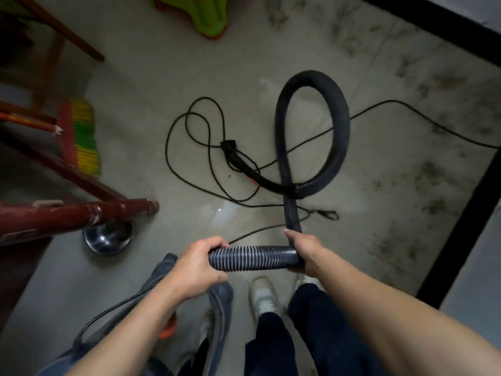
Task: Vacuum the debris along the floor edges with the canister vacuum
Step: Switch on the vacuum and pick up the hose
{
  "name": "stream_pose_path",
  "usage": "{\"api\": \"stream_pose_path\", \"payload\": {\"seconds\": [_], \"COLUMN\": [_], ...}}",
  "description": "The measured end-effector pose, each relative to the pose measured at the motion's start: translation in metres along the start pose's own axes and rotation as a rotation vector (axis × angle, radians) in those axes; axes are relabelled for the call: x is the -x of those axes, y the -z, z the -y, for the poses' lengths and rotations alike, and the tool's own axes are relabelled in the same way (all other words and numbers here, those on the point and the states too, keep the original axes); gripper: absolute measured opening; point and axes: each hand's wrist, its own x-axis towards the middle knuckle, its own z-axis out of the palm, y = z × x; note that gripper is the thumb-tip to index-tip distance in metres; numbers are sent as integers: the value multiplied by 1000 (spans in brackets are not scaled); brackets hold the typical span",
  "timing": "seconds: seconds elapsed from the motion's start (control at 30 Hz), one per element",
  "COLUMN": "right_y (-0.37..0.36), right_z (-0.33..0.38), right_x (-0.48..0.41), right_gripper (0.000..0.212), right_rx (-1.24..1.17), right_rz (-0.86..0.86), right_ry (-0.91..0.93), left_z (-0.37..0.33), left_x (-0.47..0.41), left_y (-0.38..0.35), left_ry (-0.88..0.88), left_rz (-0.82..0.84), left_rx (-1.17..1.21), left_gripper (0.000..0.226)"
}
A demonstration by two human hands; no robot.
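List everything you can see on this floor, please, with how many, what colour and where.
vacuum hose: one, black ribbed, looped mid-floor, its end held in both hands
power cord: one, black, tangled left of the loop
broom: one, red with yellow-green bristles, left
metal bowl: one, silver, under the furniture
wooden furniture legs: dark red, left
green plastic thing: one, top
shoes: pale, bottom
left hand: gripping the hose end
right hand: gripping the hose

Both hands are gripping a ribbed vacuum hose [252, 258], the left hand [196, 270] near its open end, the right hand [305, 252] at its bend. The hose is looping across the far floor [162, 77] over a tangled black cord [195, 147]
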Motion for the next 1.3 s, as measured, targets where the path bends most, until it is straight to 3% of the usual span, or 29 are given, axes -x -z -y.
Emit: {"api": "stream_pose_path", "payload": {"seconds": [0.13, 0.27, 0.4, 0.53, 0.67, 0.83, 1.0, 1.13, 1.2, 1.3], "right_y": [0, 30, 27, 12, 25, 33, 4, -3, 5, 23], "right_z": [26, 72, 103, 111, 122, 151, 165, 170, 180, 206], "right_x": [6, 38, 91, 147, 184, 201, 242, 284, 307, 334], "right_gripper": [18, 19, 15, 13, 11, 34, 23, 16, 22, 51], "right_rx": [-602, -812, -782, -640, -786, -946, -827, -719, -712, -844], "right_rz": [162, 207, 214, 277, 387, 268, 235, 415, 518, 516], "right_ry": [-54, 26, 179, 324, 333, 370, 498, 599, 567, 526], "left_z": [8, 7, -14, -54, -70, -51, -80, -121, -123, -107], "left_x": [10, 11, 18, 25, 51, 85, 93, 105, 118, 144], "left_y": [20, 32, 33, 50, 74, 95, 101, 108, 117, 138], "left_ry": [-32, -26, -26, -138, -217, -159, -188, -309, -345, -279], "left_rz": [-80, -55, -72, -201, -136, -137, -260, -291, -264, -206], "left_rx": [94, 60, -41, 53, 12, 17, 20, 135, 145, 140], "left_gripper": [41, 35, 32, 31, 26, 22, 30, 27, 22, 18]}}
